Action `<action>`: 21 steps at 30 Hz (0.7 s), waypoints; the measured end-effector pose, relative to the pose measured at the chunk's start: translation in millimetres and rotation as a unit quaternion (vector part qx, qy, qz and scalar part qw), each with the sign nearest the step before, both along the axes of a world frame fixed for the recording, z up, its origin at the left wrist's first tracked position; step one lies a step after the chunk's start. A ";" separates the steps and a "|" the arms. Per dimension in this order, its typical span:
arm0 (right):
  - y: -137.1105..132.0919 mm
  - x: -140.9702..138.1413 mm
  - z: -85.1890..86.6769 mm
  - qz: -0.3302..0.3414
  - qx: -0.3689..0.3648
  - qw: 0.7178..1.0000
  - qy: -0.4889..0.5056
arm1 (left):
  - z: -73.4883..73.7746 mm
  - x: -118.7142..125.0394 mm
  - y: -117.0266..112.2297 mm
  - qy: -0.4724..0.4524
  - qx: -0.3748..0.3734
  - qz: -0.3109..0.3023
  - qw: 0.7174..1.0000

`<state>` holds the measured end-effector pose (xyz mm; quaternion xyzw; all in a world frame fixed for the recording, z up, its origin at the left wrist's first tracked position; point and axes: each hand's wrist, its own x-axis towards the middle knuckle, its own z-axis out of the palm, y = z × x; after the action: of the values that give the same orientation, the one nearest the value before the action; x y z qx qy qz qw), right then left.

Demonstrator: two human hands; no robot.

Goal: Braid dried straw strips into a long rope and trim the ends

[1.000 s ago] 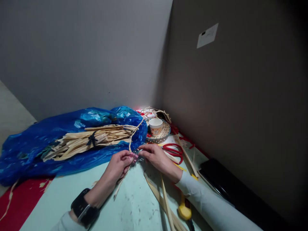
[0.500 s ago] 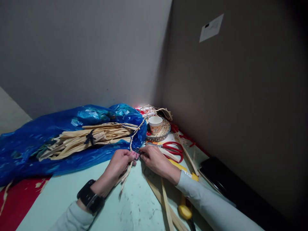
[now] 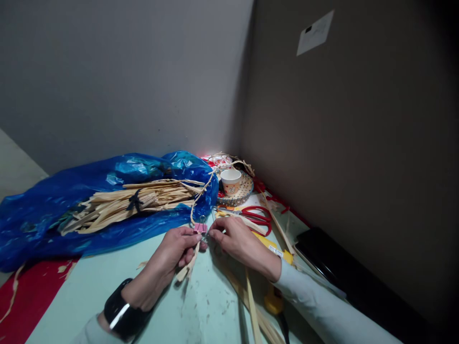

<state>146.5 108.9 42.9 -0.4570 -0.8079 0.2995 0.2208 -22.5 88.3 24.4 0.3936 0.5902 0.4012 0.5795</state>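
Observation:
A twisted straw cord (image 3: 193, 210) runs down from the woven basket, with a pink binder clip (image 3: 200, 228) on it and loose strand ends (image 3: 187, 273) hanging below. My left hand (image 3: 179, 246) pinches the cord just under the clip, thumb on top. Close to the clip's right side, my right hand (image 3: 233, 239) has its thumb and forefinger pressed together; whatever lies between them is too small to make out. Beyond both hands, a bundle of dry straw strips (image 3: 143, 203), tied with a dark band, rests on a blue plastic bag (image 3: 64, 184).
A paper cup (image 3: 231, 184) stands on a round woven basket (image 3: 244, 190). Red-handled scissors (image 3: 256, 215) lie behind my right hand. Under my right forearm are a yellow tool (image 3: 273, 301) and flat straw strips (image 3: 254, 310). A black object (image 3: 333, 267) lies along the right wall.
My right fingers have drawn slightly away from the clip, which now shows more fully with its wire loop upright. The hanging strand ends have turned, and my left wrist has shifted a little left.

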 end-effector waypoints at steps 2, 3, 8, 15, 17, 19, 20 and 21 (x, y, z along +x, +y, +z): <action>-5.4 0.1 -0.8 0.015 -0.069 0.997 0.031 | 0.4 3.1 -4.3 -0.011 -0.009 -0.001 1.000; -7.8 -0.3 -2.3 0.018 -0.109 0.992 0.053 | 1.0 5.2 -6.4 -0.016 -0.013 0.001 1.000; -15.7 -4.6 -13.1 -0.008 -0.183 0.975 0.128 | 5.7 14.1 -16.1 -0.028 -0.025 0.030 0.999; -21.0 -7.7 -20.2 -0.044 -0.174 0.978 0.111 | 4.9 18.2 -23.3 -0.017 -0.018 0.052 0.998; -21.6 -8.2 -20.5 -0.043 -0.169 0.979 0.107 | 4.9 19.7 -24.0 -0.009 -0.020 0.049 0.999; -21.8 -8.3 -19.4 -0.039 -0.155 0.981 0.107 | 5.4 20.6 -25.0 0.002 -0.023 0.044 0.999; -21.8 -8.0 -18.2 -0.035 -0.149 0.983 0.104 | 5.8 20.7 -25.5 0.007 -0.025 0.040 0.999; -21.7 -7.5 -16.6 -0.030 -0.144 0.984 0.098 | 6.1 20.5 -26.0 0.013 -0.028 0.034 0.999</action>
<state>139.0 87.2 26.3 -0.4762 -0.7168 0.4492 0.2400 -2.0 62.2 30.5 0.3619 0.6215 0.3993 0.5686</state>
